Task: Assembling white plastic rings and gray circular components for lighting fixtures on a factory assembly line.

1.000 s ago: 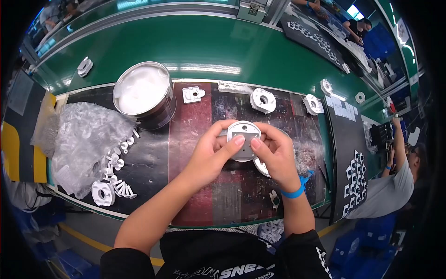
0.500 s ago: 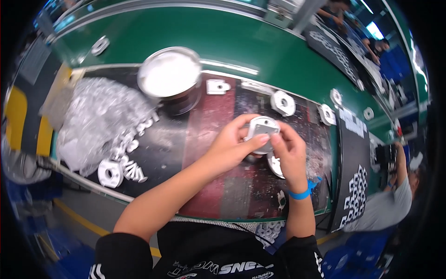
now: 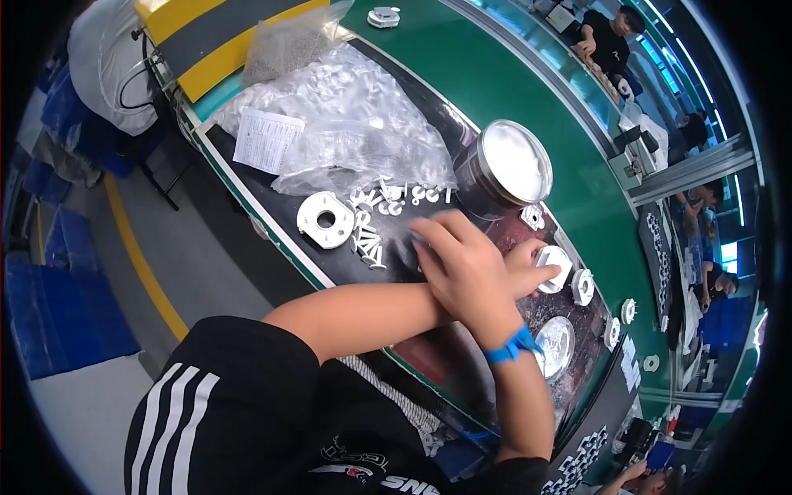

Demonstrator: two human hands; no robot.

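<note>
My left hand (image 3: 523,271) grips a white round housing (image 3: 554,269) with flattened sides, thumb over its face. Across my left wrist passes my right hand (image 3: 472,268), blurred, its fingers apart and nothing visible in them. It is stretched leftward toward a loose pile of small white mushroom-headed pins (image 3: 376,252). Left of the pile lies a white round flange (image 3: 325,220) with a dark hole in its middle. Behind the pins a large clear plastic bag (image 3: 355,107) bulges with white parts.
A metal tin (image 3: 516,165) with white contents stands behind my hands. Several white parts, including a ring-shaped one (image 3: 582,287), sit to the right. A shiny round disc (image 3: 554,346) lies nearer me. A printed paper (image 3: 268,140) rests against the bag. Other people work across the bench.
My view has turned left. My right hand has let go of the white housing and crossed over my left arm toward the pins. My left hand keeps the housing.
</note>
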